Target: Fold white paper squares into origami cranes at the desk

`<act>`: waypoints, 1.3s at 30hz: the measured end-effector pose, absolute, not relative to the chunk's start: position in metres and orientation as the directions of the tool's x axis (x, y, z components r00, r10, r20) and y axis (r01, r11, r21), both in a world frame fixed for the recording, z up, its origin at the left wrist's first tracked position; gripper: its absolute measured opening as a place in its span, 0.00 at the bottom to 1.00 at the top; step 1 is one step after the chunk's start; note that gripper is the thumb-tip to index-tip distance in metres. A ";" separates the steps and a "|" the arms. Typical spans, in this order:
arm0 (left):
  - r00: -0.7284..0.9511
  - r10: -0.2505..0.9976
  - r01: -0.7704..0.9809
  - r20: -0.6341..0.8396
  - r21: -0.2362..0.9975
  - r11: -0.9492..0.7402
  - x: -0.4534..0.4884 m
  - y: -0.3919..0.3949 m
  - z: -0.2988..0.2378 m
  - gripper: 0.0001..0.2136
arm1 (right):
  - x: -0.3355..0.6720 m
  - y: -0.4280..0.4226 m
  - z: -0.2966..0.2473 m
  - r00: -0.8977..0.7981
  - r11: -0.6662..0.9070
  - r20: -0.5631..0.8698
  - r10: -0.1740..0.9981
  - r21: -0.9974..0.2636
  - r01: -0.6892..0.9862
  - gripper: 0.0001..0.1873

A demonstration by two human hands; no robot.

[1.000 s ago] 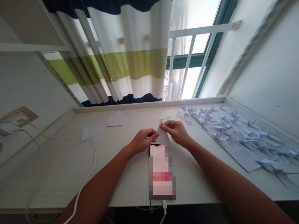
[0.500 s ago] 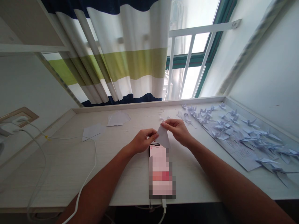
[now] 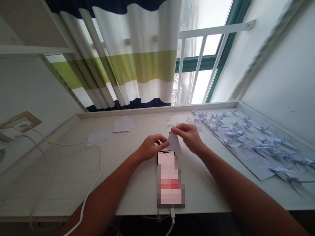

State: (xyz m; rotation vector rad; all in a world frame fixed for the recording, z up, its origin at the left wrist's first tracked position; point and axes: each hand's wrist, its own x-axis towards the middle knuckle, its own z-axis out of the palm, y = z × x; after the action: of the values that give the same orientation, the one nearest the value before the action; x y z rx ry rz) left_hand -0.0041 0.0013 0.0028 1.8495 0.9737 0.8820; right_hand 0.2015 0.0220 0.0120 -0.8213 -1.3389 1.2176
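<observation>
A folded piece of white paper point(image 3: 174, 144), roughly a triangle, is held up between my two hands just past the top of a phone point(image 3: 169, 177). My left hand point(image 3: 153, 146) pinches its left edge between thumb and fingers. At the paper's upper tip, my right hand point(image 3: 187, 135) is closed with thumb and index finger on it. The phone lies flat with its screen lit and partly blurred. Many folded paper cranes point(image 3: 236, 132) are spread over the right side of the desk.
Loose paper sheets point(image 3: 125, 124) and another sheet point(image 3: 97, 139) lie at the back left. Thin paper scraps point(image 3: 169, 117) are behind my hands. A printed sheet point(image 3: 246, 157) lies under some cranes. A white cable point(image 3: 100, 164) crosses my left forearm; another cable point(image 3: 172, 213) plugs into the phone.
The paper has turned slightly and shows a more even triangle now. Both hands have shifted a little, still pinching it.
</observation>
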 end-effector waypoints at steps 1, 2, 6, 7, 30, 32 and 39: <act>0.450 0.873 0.279 0.187 0.899 -0.336 -0.004 0.002 0.002 0.11 | 0.202 0.022 0.012 -0.171 0.229 0.259 0.951 -0.958 -0.174 0.15; 0.451 0.874 0.284 0.182 0.899 -0.334 -0.004 0.002 0.000 0.11 | 0.202 0.023 0.012 -0.181 0.225 0.256 0.950 -0.959 -0.175 0.15; 0.463 0.867 0.296 0.185 0.890 -0.348 -0.006 0.005 -0.006 0.11 | 0.205 0.026 0.010 -0.218 0.218 0.243 0.945 -0.967 -0.132 0.17; 0.469 0.863 0.296 0.186 0.888 -0.352 -0.006 0.005 -0.007 0.11 | 0.206 0.027 0.009 -0.215 0.224 0.247 0.945 -0.967 -0.124 0.17; 0.352 0.902 0.280 0.250 0.892 -0.356 -0.004 0.000 -0.002 0.11 | 0.202 0.021 0.010 -0.251 0.388 0.362 0.898 -0.920 0.061 0.16; 0.355 0.900 0.294 0.253 0.883 -0.365 -0.004 0.000 -0.002 0.11 | 0.202 0.021 0.010 -0.247 0.380 0.358 0.901 -0.924 0.047 0.15; 0.374 0.881 0.326 0.290 0.848 -0.417 -0.003 -0.002 0.002 0.10 | 0.199 0.018 0.013 -0.178 0.403 0.384 0.906 -0.912 0.084 0.13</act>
State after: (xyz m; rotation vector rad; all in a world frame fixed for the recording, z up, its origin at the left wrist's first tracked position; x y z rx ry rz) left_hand -0.0031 -0.0024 0.0020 1.9283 1.0415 0.9991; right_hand 0.1986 0.0185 0.0129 -0.9034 -1.5765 0.9500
